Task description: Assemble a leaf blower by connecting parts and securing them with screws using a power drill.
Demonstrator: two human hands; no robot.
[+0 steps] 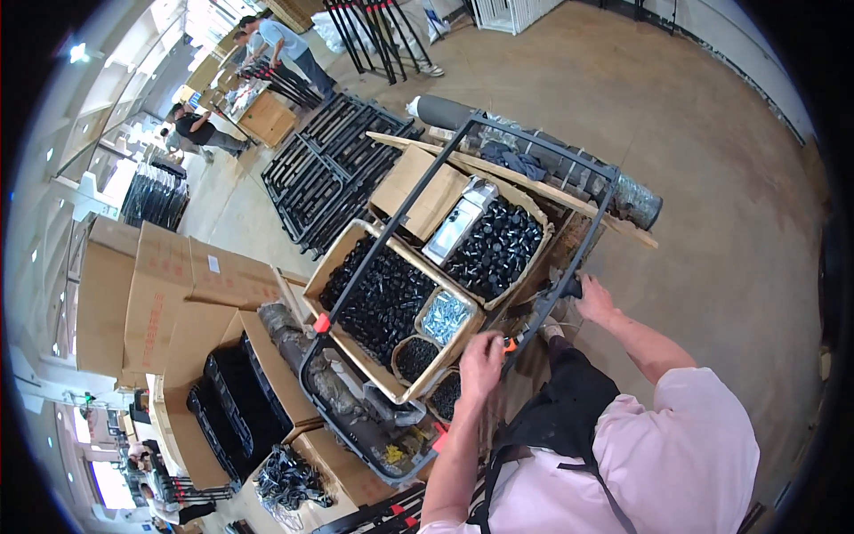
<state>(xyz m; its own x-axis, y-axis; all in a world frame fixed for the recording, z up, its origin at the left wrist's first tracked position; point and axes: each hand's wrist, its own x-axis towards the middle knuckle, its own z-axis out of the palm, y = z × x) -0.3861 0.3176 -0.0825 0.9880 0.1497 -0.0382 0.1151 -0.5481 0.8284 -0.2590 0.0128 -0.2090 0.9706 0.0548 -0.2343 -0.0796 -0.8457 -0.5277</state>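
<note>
Black metal frame (463, 222) is lying across the open cardboard boxes (356, 258) of black parts ahead of you; your left hand (481, 360) is gripping its near rail, and your right hand (594, 298) is closing around its right corner.

At ten o'clock stand stacked brown cartons (169, 285), with an open carton of black parts (233, 402) at eight. Black metal frames (334, 169) lie flat on the concrete floor (712, 133) toward eleven. Two people (240, 80) work at a far table (267, 116) beyond. White railings (511, 12) stand at twelve.
</note>
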